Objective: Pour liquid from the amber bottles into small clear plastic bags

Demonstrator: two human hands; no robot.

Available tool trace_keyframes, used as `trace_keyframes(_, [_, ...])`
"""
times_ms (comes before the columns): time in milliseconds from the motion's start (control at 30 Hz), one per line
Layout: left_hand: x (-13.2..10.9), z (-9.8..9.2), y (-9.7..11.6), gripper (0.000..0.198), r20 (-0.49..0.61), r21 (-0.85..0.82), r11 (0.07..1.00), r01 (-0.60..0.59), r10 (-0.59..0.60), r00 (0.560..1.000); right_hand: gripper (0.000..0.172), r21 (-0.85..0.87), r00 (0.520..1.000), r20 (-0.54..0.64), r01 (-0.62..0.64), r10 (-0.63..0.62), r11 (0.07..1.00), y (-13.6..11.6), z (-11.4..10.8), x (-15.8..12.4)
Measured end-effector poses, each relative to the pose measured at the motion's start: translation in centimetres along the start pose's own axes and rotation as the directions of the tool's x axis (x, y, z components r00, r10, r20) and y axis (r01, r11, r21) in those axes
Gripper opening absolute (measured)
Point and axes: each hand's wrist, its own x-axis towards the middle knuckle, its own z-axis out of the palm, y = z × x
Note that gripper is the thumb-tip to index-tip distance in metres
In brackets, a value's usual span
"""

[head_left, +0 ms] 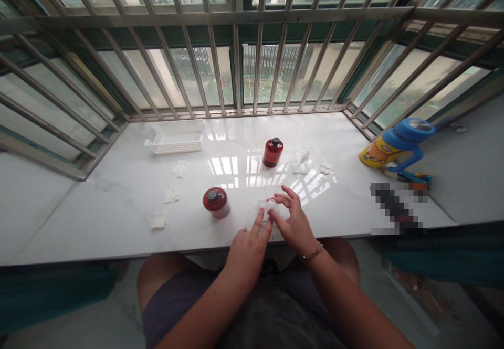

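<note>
– Bare forearms (348, 299) nearest. And beyond?
– With left hand (248, 249), touching; can't tell if gripping. With right hand (295, 225), pinching.
– Red bottles (216, 203)?
– To the left, and farther off.
– Pinching what?
– Small clear piece (271, 205), near centre, between both hands.

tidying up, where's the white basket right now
In the head view, the white basket sits toward the back left of the counter, in front of the window bars, with a crumpled white scrap on its near side.
</note>
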Motion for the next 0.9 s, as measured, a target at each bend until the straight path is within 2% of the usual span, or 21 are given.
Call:
trace_keyframes(233, [0.0, -0.2, 0.0, 0.076, 0.026, 0.000, 1.000, 0.000, 0.000, 1.000, 0.063, 0.067, 0.984, -0.157, 0.092, -0.080, 0.993, -2.5, -1.4, 0.0])
trace_keyframes(533, [0.0, -0.2, 0.2, 0.075, 0.052, 0.016, 1.000, 0.003, -0.004, 0.999, 0.060, 0.075, 0.983, -0.156, 0.107, -0.094, 0.991, -3.2, -1.8, -0.3])
trace_keyframes(600, [0.0, -0.3, 0.2, 0.075, 0.060, 0.016, 1.000, 0.009, -0.009, 0.998, 0.057, 0.023, 0.986, -0.129, 0.108, -0.104, 0.994, -2.9, -1.9, -0.4])
trace_keyframes(767, [0.1, -0.4, 0.2, 0.077, 0.076, 0.004, 1.000, 0.013, -0.013, 0.997, 0.059, -0.287, 0.974, -0.040, 0.201, -0.221, 0.937, -2.0, -3.0, -0.6])
trace_keyframes(900, [0.1, -0.3, 0.2, 0.076, 0.069, 0.005, 1.000, 0.018, -0.019, 0.997, 0.059, -0.351, 0.979, -0.022, 0.182, -0.202, 0.918, -1.7, -4.6, -0.7])
